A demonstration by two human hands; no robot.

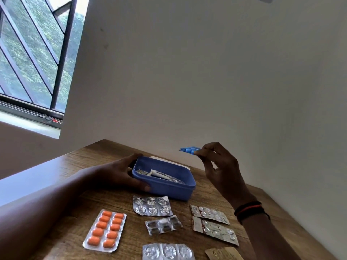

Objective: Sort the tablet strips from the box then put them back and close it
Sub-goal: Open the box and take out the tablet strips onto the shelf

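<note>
An open blue plastic box [174, 191] stands on the wooden table [97, 154], with a tube and a few strips inside. My left hand [120, 171] grips the box's left side. My right hand [219, 166] is raised above and right of the box, pinching a small blue tablet strip [188, 149] between thumb and fingers. Laid out in front of the box are an orange tablet strip [106, 230], a silver strip [151, 205], a smaller silver strip [163, 224], two long silver strips [209, 214] [216, 230] and a silver strip at the bottom edge [168, 252].
A white lid [185, 167] lies behind the box. A brown paper strip [223, 254] sits at the bottom right edge. The table meets a white wall [206, 72] at the back and right; a window [32, 53] is at the left.
</note>
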